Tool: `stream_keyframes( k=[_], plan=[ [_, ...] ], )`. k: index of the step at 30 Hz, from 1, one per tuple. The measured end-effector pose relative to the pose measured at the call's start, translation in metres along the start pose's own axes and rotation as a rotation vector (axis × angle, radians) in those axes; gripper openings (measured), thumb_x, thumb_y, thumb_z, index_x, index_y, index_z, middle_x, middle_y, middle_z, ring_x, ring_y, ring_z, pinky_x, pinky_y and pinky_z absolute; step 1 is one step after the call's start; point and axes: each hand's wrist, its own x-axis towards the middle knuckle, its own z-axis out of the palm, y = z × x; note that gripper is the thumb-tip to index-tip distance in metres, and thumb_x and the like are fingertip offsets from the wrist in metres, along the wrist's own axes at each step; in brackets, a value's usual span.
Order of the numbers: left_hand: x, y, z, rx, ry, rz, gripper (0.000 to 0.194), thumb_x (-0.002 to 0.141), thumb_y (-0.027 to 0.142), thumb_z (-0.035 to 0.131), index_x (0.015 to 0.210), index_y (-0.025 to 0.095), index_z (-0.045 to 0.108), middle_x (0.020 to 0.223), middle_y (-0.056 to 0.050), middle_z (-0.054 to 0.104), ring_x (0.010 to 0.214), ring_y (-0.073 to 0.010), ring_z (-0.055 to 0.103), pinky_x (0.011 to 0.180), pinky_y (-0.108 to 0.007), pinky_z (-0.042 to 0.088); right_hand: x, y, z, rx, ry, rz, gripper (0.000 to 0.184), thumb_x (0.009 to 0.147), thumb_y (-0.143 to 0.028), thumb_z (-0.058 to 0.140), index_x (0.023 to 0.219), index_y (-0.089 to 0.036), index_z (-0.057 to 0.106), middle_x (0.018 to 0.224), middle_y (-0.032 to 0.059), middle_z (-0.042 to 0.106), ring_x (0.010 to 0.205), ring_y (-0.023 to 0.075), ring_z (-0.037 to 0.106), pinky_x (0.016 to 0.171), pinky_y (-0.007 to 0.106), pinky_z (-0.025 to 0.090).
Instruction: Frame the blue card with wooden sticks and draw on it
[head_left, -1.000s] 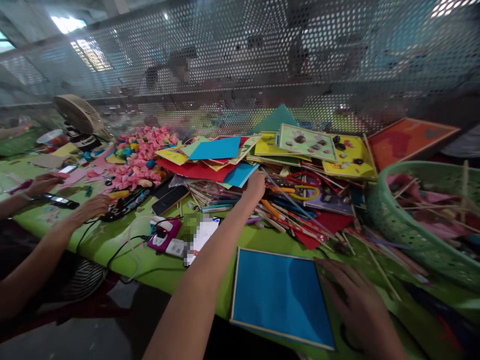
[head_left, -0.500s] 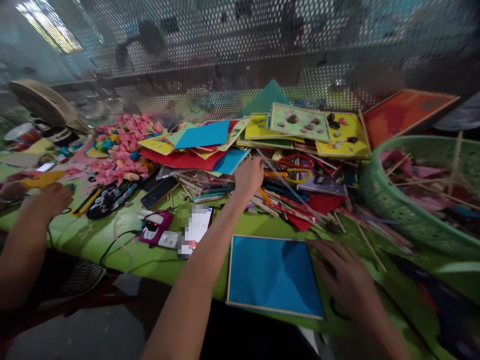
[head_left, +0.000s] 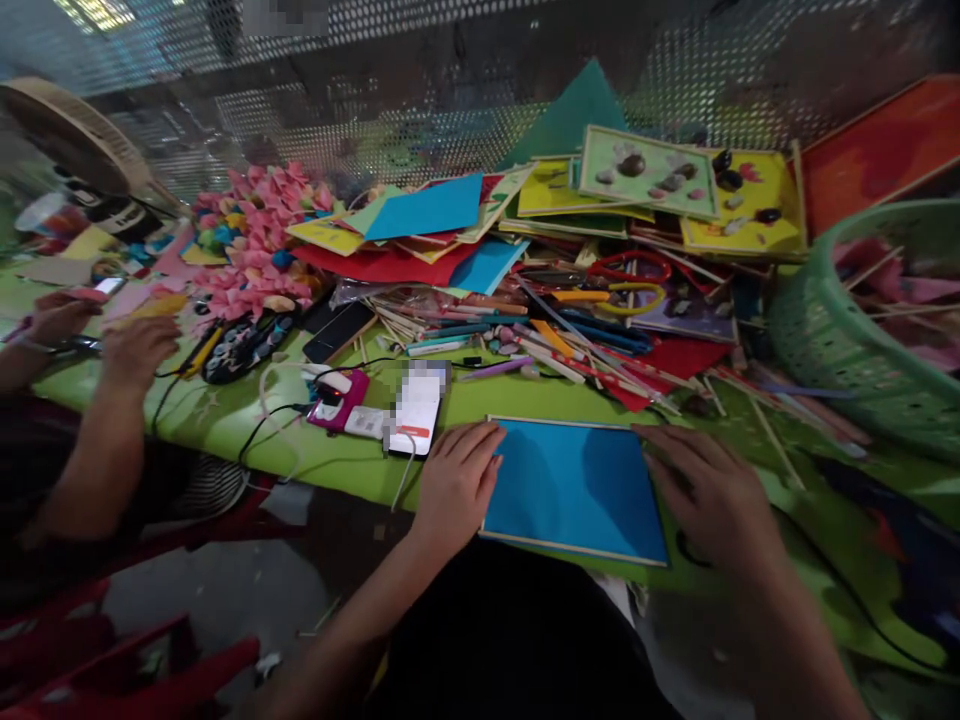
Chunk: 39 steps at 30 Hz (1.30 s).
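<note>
A blue card (head_left: 570, 490) edged with thin wooden sticks lies flat on the green table at the front. My left hand (head_left: 457, 480) is closed at its left edge, with bent fingertips and thumb on the border; anything small under them is hidden. Along the right edge rests my right hand (head_left: 712, 500), fingers stretched out and touching the upper right corner. Left of the card, a lit phone (head_left: 420, 405) lies beside a purple power strip (head_left: 337, 400) with plugs and cables.
Behind lie pens, sticks, scissors (head_left: 634, 297) and stacked coloured cards (head_left: 427, 208). A green basket (head_left: 832, 310) stands at right, near a dark glue gun (head_left: 892, 550) with a cord. Pink paper flowers (head_left: 262, 230) are heaped at left, near another person's hands (head_left: 139, 345).
My left hand has come back from the pile of pens and sticks to the card's left edge. My right hand stays at the right edge. The view has tilted down.
</note>
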Motion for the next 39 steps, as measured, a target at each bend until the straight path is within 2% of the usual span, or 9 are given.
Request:
stream_keyframes(
  k=[3,10,13,18,25,30,34,39],
  plan=[
    [-0.005,-0.003,0.004,0.068,-0.028,0.004,0.039,0.107,0.026,0.047,0.144,0.022,0.057,0.143,-0.007,0.066,0.131,-0.0240,0.061,0.109,-0.044,0.050,0.001,-0.002,0.002,-0.021,-0.029,-0.011,0.032,0.103,-0.026,0.054,0.131,-0.019,0.068,0.121,0.0138,0.073,0.107,0.0317,0.068,0.092,0.048,0.054],
    [0.004,-0.002,0.011,0.130,-0.174,0.027,0.047,0.109,0.040,0.040,0.151,0.019,0.051,0.154,-0.007,0.057,0.142,-0.0244,0.052,0.116,-0.045,0.044,0.001,-0.007,0.004,-0.084,-0.079,0.003,0.037,0.103,-0.029,0.054,0.136,-0.020,0.066,0.127,0.0132,0.071,0.114,0.0328,0.065,0.094,0.048,0.052],
    [0.004,-0.004,0.014,0.145,-0.190,0.025,0.049,0.109,0.042,0.039,0.151,0.020,0.051,0.155,-0.007,0.057,0.143,-0.0244,0.051,0.117,-0.046,0.042,0.002,-0.008,0.005,-0.071,-0.103,0.009,0.038,0.102,-0.029,0.054,0.137,-0.020,0.066,0.129,0.0127,0.071,0.115,0.0320,0.064,0.097,0.048,0.051],
    [0.005,-0.003,0.015,0.158,-0.195,0.032,0.049,0.110,0.043,0.036,0.150,0.019,0.053,0.155,-0.006,0.057,0.142,-0.0242,0.052,0.118,-0.047,0.040,0.004,-0.009,0.004,-0.115,-0.137,0.011,0.039,0.103,-0.032,0.051,0.136,-0.019,0.067,0.127,0.0134,0.072,0.113,0.0325,0.065,0.093,0.047,0.051],
    [0.004,-0.001,0.014,0.193,-0.194,0.036,0.051,0.110,0.046,0.034,0.151,0.019,0.052,0.155,-0.006,0.056,0.144,-0.0231,0.049,0.121,-0.046,0.037,0.005,-0.011,0.001,-0.192,-0.169,0.006,0.041,0.104,-0.038,0.047,0.135,-0.023,0.068,0.124,0.0116,0.074,0.112,0.0356,0.067,0.086,0.050,0.053],
    [0.001,-0.001,0.012,0.124,-0.182,0.018,0.051,0.109,0.046,0.038,0.151,0.019,0.050,0.155,-0.005,0.056,0.145,-0.0225,0.048,0.117,-0.045,0.042,0.004,-0.010,0.002,-0.141,-0.139,-0.020,0.041,0.101,-0.035,0.053,0.139,-0.026,0.065,0.121,0.0144,0.075,0.107,0.0403,0.069,0.084,0.055,0.055],
    [-0.001,-0.002,0.012,0.069,-0.130,-0.018,0.050,0.109,0.043,0.040,0.152,0.020,0.048,0.155,-0.007,0.056,0.144,-0.0232,0.049,0.115,-0.046,0.045,0.005,-0.009,0.002,-0.119,-0.096,-0.028,0.048,0.100,-0.031,0.056,0.148,-0.028,0.057,0.124,0.0168,0.073,0.107,0.0415,0.070,0.085,0.057,0.055],
    [-0.009,-0.004,0.008,-0.040,-0.001,0.001,0.039,0.107,0.032,0.047,0.144,0.022,0.057,0.145,-0.005,0.065,0.135,-0.0212,0.059,0.111,-0.043,0.048,0.013,-0.010,-0.012,-0.124,-0.037,-0.018,0.044,0.099,-0.027,0.060,0.142,-0.025,0.063,0.121,0.0150,0.075,0.107,0.0371,0.072,0.089,0.050,0.054]
  ],
)
